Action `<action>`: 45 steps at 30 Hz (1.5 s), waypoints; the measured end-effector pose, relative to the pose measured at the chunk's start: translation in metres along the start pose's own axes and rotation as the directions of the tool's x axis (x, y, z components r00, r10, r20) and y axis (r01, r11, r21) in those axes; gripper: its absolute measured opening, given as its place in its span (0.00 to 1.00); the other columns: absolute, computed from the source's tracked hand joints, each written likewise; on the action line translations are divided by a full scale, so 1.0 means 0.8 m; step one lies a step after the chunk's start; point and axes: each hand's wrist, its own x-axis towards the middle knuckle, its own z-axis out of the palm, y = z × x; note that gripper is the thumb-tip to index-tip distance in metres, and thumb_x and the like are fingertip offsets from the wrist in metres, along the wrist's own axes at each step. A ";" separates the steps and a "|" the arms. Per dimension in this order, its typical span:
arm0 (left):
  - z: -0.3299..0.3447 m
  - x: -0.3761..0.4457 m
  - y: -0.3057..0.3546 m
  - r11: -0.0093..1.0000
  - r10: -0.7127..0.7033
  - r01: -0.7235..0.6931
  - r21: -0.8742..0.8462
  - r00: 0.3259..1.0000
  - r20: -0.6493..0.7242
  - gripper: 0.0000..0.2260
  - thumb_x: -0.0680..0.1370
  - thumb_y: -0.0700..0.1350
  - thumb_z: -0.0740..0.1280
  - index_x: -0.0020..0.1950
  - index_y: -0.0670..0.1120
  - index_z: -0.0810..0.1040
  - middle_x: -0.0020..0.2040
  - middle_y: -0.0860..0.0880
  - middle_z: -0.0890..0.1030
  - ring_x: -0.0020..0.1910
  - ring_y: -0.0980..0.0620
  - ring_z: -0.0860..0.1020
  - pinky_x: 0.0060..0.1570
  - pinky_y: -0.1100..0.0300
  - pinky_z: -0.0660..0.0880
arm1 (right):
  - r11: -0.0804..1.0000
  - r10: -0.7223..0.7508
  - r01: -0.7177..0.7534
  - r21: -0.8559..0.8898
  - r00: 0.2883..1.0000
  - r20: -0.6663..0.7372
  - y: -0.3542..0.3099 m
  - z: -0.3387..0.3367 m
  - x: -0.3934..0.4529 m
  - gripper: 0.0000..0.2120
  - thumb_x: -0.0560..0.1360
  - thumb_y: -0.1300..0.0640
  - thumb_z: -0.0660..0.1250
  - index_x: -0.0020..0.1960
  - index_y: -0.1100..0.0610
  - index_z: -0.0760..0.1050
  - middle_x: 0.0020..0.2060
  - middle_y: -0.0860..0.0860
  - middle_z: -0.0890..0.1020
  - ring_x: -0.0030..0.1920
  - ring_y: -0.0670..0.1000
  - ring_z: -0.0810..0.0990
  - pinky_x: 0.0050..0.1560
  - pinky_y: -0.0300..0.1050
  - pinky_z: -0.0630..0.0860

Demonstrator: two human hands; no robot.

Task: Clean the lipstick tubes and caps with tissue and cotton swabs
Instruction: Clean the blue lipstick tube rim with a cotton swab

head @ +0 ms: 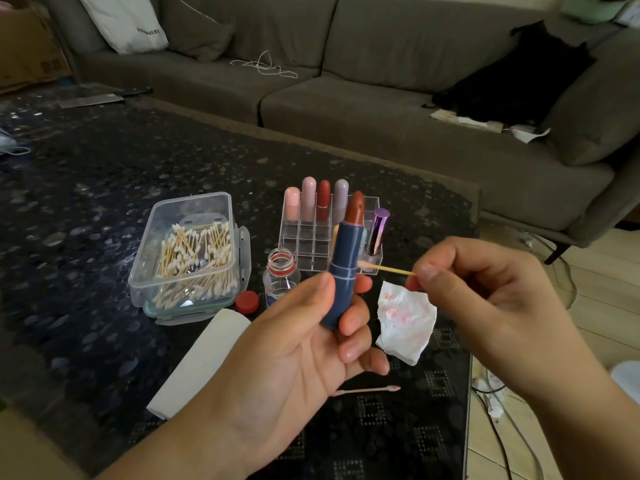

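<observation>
The left hand (298, 344) grips an uncapped blue lipstick tube (343, 271) upright; the right hand (485, 292) pinches a cotton swab (384, 268) against its collar. A stained tissue (407, 323) suggests cleaning is underway, with rack lipsticks (317, 199) seemingly remaining.

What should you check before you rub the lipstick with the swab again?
1. Left hand holds the lipstick firmly: ok, fingers wrapped round the blue tube, upright.
2. Right hand has the swab: ok, pinched by its stick.
3. Swab tip at the tube: ok, it meets the tube's side near the seam.
4. Swab tip clean: cannot tell, too small.
5. Tissue ready: ok, on the table by the right hand, already stained pink.
6. Spare swabs: ok, the box is open and full.
</observation>
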 end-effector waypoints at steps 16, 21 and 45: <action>-0.010 -0.001 0.000 0.993 -0.065 0.074 -0.095 0.994 0.087 0.11 0.77 0.48 0.66 0.51 0.41 0.79 0.37 0.46 0.72 0.32 0.52 0.71 0.43 0.53 0.75 | 1.000 0.027 -0.027 0.001 1.000 0.012 0.003 0.000 0.002 0.12 0.68 0.45 0.63 0.36 0.51 0.79 0.27 0.58 0.73 0.25 0.46 0.66 0.25 0.35 0.62; -0.007 -0.001 -0.002 0.993 -0.087 0.094 -0.068 0.991 0.099 0.11 0.77 0.48 0.66 0.52 0.40 0.78 0.36 0.46 0.72 0.32 0.52 0.71 0.42 0.54 0.76 | 1.000 0.010 -0.010 -0.012 0.998 0.062 0.005 0.007 0.002 0.11 0.70 0.44 0.63 0.39 0.50 0.80 0.29 0.57 0.74 0.29 0.54 0.69 0.29 0.39 0.66; 0.012 0.002 -0.005 0.856 0.265 -0.077 0.511 0.914 -0.307 0.15 0.68 0.47 0.66 0.52 0.42 0.73 0.35 0.47 0.82 0.31 0.51 0.78 0.36 0.61 0.76 | 0.981 0.045 -0.047 -0.188 0.999 -0.015 0.003 0.004 -0.002 0.06 0.70 0.50 0.65 0.40 0.49 0.79 0.23 0.47 0.71 0.24 0.45 0.67 0.26 0.31 0.62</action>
